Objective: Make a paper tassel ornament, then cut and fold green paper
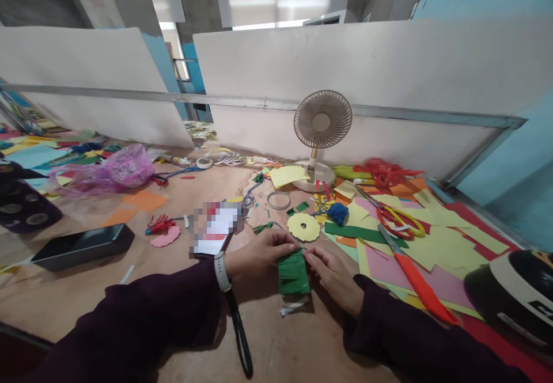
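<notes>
A green fringed paper piece point(294, 273) hangs between my two hands near the front middle of the table. My left hand point(270, 249) pinches its upper left corner with thumb and finger. At the upper right corner, my right hand point(327, 269) holds it the same way. Just beyond the hands lies a yellow scalloped paper disc point(309, 228) with a small hole in it. A white strip point(294, 306) lies just below the green piece. Blue yarn point(337, 213) sits in a small bundle behind my right hand.
A phone point(215, 232) lies left of my hands, near a black box point(84, 246). A fan point(317, 173) stands at the back. Red-handled scissors point(421, 282), yellow-and-red scissors point(400, 222) and coloured paper point(449, 247) cover the right. Pink plastic point(129, 167) lies back left.
</notes>
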A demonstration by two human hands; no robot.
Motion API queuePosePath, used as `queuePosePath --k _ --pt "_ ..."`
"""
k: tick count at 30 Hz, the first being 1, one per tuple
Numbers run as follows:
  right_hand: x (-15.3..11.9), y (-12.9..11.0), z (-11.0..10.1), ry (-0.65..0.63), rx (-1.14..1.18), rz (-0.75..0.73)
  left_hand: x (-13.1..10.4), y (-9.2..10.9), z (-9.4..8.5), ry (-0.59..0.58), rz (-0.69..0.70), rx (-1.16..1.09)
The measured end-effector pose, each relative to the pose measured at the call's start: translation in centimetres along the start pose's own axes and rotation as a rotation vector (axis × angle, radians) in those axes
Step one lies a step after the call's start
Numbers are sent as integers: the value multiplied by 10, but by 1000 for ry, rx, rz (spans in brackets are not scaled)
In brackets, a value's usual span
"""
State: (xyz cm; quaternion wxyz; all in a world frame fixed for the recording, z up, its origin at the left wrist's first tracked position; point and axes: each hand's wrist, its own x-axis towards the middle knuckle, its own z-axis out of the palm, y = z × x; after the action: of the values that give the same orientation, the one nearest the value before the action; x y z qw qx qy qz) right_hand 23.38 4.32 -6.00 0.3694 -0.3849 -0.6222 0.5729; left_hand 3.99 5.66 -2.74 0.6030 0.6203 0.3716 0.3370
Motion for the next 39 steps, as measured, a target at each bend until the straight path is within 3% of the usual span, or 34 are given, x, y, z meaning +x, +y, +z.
queuePosePath --k 7,15,25,31,39 --pt "0 -3 2 -25 -10 -4 -4 1 4 34 21 -41" --pt "-1 -7 1 42 -67 -55 -3 7 -3 -40 -32 -2" --pt "-4 -10 2 39 10 56 -5 4 -2 -23 48 147" --pt "-3 -9 3 49 44 94 -3 4 -5 -46 3 143" --pt "-2 -10 2 61 58 119 -8 15 1 -20 289 470"
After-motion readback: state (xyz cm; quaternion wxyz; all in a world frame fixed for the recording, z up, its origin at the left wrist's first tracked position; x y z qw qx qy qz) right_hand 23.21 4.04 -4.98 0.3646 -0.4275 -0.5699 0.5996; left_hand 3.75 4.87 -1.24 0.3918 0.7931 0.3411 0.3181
